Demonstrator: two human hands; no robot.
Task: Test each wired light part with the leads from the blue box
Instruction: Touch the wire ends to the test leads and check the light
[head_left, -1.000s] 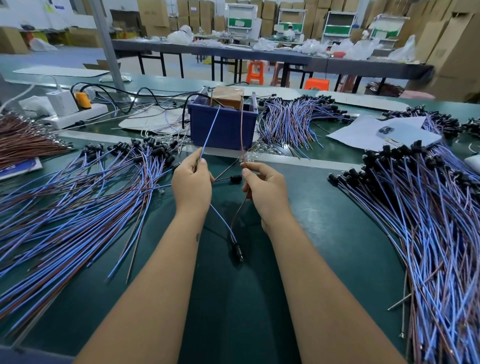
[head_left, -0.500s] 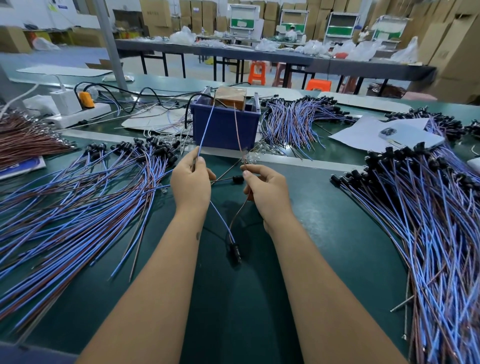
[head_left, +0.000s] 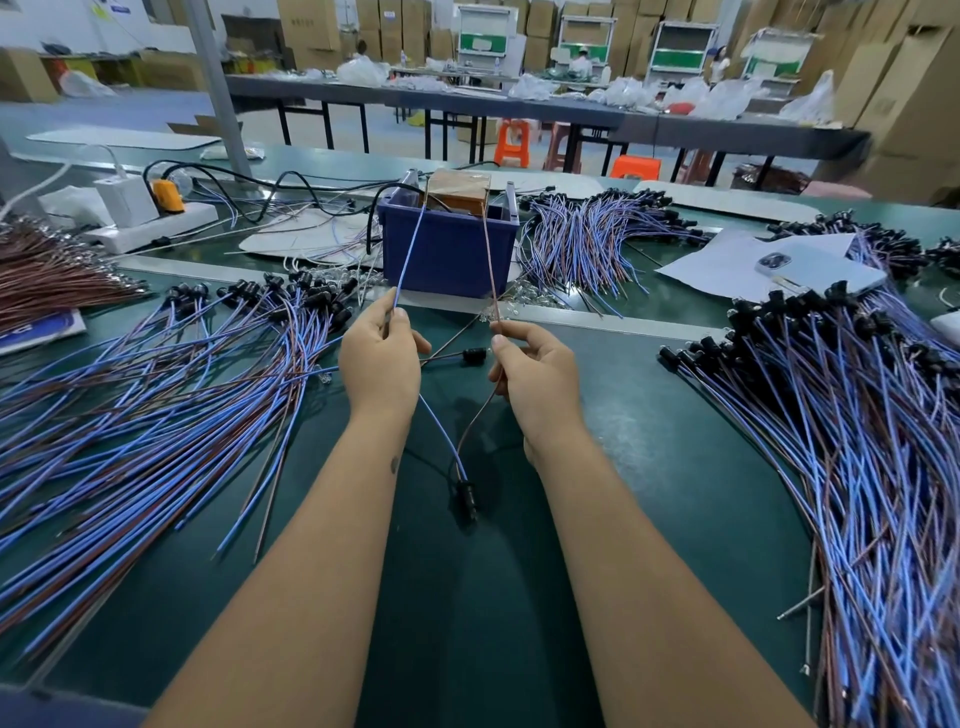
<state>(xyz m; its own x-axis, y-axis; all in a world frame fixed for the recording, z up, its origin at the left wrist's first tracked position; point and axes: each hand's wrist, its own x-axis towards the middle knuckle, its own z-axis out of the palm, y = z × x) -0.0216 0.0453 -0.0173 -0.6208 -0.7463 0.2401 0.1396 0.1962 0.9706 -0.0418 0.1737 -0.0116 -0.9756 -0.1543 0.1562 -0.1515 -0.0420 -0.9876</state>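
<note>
Left hand (head_left: 382, 358) pinches blue wire of the light part (head_left: 466, 496) against the blue lead (head_left: 410, 249), grip clamped at the fingertips; right hand (head_left: 537, 374) pinches the brown wire against the brown lead (head_left: 489, 260), grip likewise clamped; both leads run up to the blue box (head_left: 449, 249) just beyond the hands; part's black holder hangs below and between the wrists, over the green surface (head_left: 649, 467); another black part (head_left: 474, 355) lies between the hands; wire bundles left (head_left: 156, 395) and right (head_left: 857, 441) of the arms; phone (head_left: 821, 267) on paper far right.
</note>
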